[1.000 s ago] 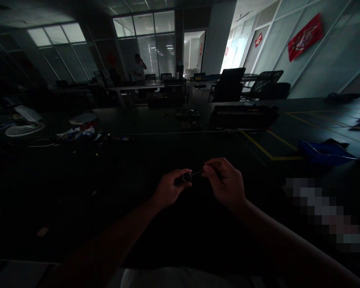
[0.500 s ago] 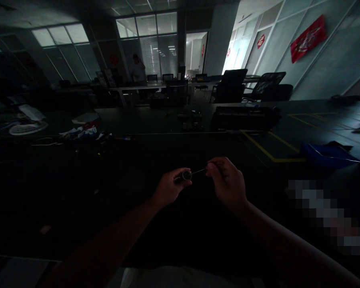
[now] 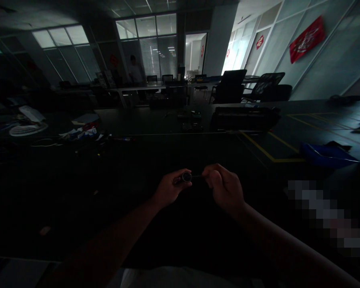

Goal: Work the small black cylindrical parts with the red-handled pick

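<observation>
1. The left hand (image 3: 167, 190) grasps a small round part (image 3: 186, 176) above the dark table (image 3: 150, 154).
2. The right hand (image 3: 227, 187) grasps a thin rod (image 3: 197, 176), which points toward this part.
3. Whether the rod touches it, I cannot tell.

You have two hands up, one left hand (image 3: 169, 188) and one right hand (image 3: 227, 187). With them, count one round piece (image 3: 186, 176) and one rod (image 3: 196, 176). About you lie one blue bag (image 3: 327, 155), one white grille (image 3: 28, 129), one long dark unit (image 3: 246, 118) and at least two small scraps (image 3: 45, 231). Farther off you have one person (image 3: 135, 70), one doorway (image 3: 193, 52) and six bright panes (image 3: 145, 26), in two sets of three. You can count one red banner (image 3: 307, 39) and at least four smaller red signs (image 3: 259, 42). You have at least five chairs (image 3: 231, 86); darkness hides the exact number.
</observation>
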### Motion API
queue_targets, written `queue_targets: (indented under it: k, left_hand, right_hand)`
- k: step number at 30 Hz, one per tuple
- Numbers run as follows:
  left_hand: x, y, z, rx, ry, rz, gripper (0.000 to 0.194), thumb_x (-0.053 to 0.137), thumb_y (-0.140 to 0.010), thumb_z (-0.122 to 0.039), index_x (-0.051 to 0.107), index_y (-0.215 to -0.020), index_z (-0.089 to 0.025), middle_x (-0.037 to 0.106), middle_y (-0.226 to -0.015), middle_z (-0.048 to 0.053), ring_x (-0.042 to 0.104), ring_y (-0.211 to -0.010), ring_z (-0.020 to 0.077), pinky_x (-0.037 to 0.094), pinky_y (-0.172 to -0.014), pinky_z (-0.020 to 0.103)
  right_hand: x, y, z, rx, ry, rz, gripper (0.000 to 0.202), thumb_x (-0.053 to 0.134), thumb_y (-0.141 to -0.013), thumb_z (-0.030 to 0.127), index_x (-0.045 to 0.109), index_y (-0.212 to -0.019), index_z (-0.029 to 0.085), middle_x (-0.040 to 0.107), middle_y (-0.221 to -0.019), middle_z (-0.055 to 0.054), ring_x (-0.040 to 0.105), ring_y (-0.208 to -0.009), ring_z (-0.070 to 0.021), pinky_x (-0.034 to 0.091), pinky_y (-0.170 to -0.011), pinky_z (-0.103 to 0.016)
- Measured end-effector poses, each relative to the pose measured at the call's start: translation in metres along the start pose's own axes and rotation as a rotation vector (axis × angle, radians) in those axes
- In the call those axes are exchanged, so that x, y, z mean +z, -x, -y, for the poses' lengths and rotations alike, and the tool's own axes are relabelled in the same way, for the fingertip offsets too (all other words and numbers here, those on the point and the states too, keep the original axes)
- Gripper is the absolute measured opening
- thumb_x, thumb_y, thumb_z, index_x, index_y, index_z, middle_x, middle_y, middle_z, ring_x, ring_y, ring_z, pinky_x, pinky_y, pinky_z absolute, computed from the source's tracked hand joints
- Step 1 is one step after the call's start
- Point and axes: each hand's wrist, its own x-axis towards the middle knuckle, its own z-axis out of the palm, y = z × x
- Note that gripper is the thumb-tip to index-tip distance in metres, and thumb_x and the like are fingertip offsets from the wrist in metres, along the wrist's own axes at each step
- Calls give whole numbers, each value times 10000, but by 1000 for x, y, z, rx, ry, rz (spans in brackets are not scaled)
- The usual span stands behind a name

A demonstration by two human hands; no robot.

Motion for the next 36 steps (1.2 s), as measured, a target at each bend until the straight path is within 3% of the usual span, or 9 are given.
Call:
queue_targets:
  k: [2, 7, 11, 15, 20, 25, 36]
  left_hand:
    - [-1, 0, 0, -3, -20, -14, 409, 771, -797, -220, 688, -1198, -216, 707, -1181, 70, 648, -1147, 235, 467, -1072, 404]
    - [-5, -1, -6, -15, -150, -55, 392, 757, -820, -215, 692, -1206, -229, 706, -1186, 69, 636, -1166, 245, 446, -1087, 425]
    - [-8, -2, -13, -3, -234, -85, 378, 759, -819, -211, 700, -1191, -238, 708, -1186, 60, 644, -1141, 241, 453, -1073, 415]
    - [-7, 0, -14, 48, -296, -70, 385, 768, -803, -183, 705, -1179, -231, 719, -1151, 56, 662, -1091, 224, 468, -1060, 395]
    - [-5, 1, -14, 65, -330, -24, 380, 764, -813, -182, 699, -1184, -235, 719, -1142, 51, 667, -1077, 216, 487, -1024, 369]
    - [-7, 1, -18, 35, -347, -60, 389, 773, -801, -161, 699, -1175, -235, 721, -1140, 44, 671, -1057, 212, 478, -1036, 372]
    - [-3, 1, -10, 75, -383, 5, 390, 771, -810, -183, 696, -1187, -242, 722, -1122, 44, 672, -1046, 205, 500, -968, 336]
  right_hand:
    - [0, -2, 3, 39, 53, -35, 307, 404, -1024, 375, 628, -884, 219, 681, -742, -21, 627, -618, -149, 437, -577, -280]
    - [-1, -5, 2, 89, 118, -61, 245, 417, -1007, 321, 591, -1154, 229, 707, -869, -34, 654, -671, -164, 455, -611, -293]
    - [-2, -4, -4, 119, 77, -34, 180, 405, -986, 281, 578, -967, 234, 632, -740, 8, 570, -596, -145, 406, -562, -277]
    - [-2, -7, -2, 154, 94, -23, 290, 403, -1006, 350, 557, -794, 226, 567, -646, 21, 521, -550, -130, 367, -538, -274]
    - [-1, -9, -2, 205, 117, -36, 213, 431, -1001, 372, 564, -914, 232, 624, -709, 8, 588, -597, -148, 401, -570, -283]
    - [0, -7, -10, 179, 76, -56, 121, 461, -977, 324, 484, -1068, 247, 653, -844, -11, 645, -743, -178, 469, -666, -311]
    - [0, -11, -4, 157, 150, -38, 269, 409, -1019, 395, 560, -866, 232, 646, -730, -5, 621, -633, -155, 423, -596, -289]
